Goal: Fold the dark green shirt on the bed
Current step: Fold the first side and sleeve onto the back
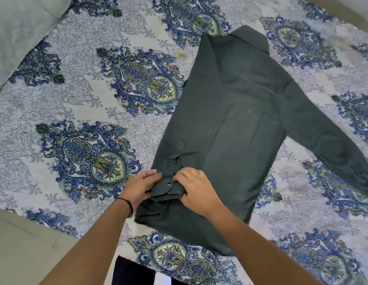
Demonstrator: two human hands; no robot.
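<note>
The dark green shirt [236, 124] lies back-up on the bed [80, 112], collar at the far end. Its left sleeve is folded in over the body; the right sleeve stretches out to the right edge of the view. Both hands meet at the folded sleeve's cuff [168, 189], which shows a metal snap. My left hand [141, 187] grips the cuff from the left, thumb under the cloth. My right hand [194, 189] holds the cuff from the right, fingers curled over it.
The bed wears a white sheet with blue and green paisley medallions. A pale green pillow [20, 31] lies at the far left corner. The bed's near edge runs along the lower left, with floor [24, 247] beyond it.
</note>
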